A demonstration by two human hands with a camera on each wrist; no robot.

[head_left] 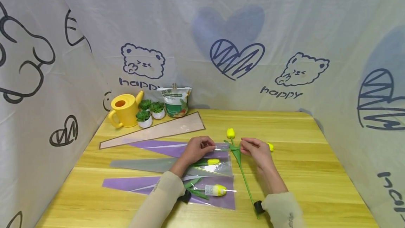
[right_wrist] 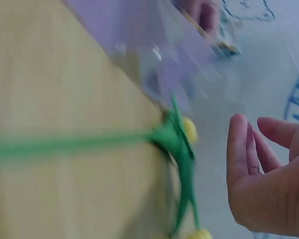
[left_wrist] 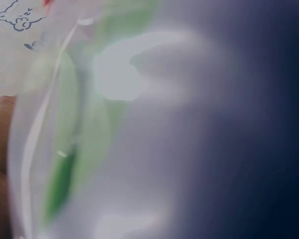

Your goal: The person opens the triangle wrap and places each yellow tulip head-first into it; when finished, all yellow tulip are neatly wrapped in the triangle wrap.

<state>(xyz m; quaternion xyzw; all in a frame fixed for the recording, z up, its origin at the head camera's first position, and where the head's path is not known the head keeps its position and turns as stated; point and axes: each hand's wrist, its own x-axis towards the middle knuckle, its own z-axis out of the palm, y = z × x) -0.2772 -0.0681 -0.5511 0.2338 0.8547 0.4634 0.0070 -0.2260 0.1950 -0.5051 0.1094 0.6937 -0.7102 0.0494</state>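
Observation:
My left hand [head_left: 197,149] pinches the open end of the top purple-and-clear flower sleeve [head_left: 171,146] between thumb and fingers. My right hand [head_left: 258,150] hovers just right of the sleeve mouth, fingers fairly straight and thumb apart, as the right wrist view shows. Below it a yellow artificial tulip lies crosswise, its bloom [head_left: 270,147] partly behind the hand and its stem pointing toward the sleeve. Another tulip [head_left: 231,133] lies lengthwise, its green stem [right_wrist: 74,144] crossing under the first one's leaves. Clear film [left_wrist: 154,129] fills the left wrist view, with blurred green leaves behind it.
Nearer me lie a grey sleeve [head_left: 142,164] with a tulip [head_left: 213,162] and a purple sleeve [head_left: 126,184] holding a labelled tulip [head_left: 219,190]. Behind are a pinkish sleeve [head_left: 158,131], yellow watering can [head_left: 124,112], several potted succulents [head_left: 145,119] and a clipped bag [head_left: 175,103].

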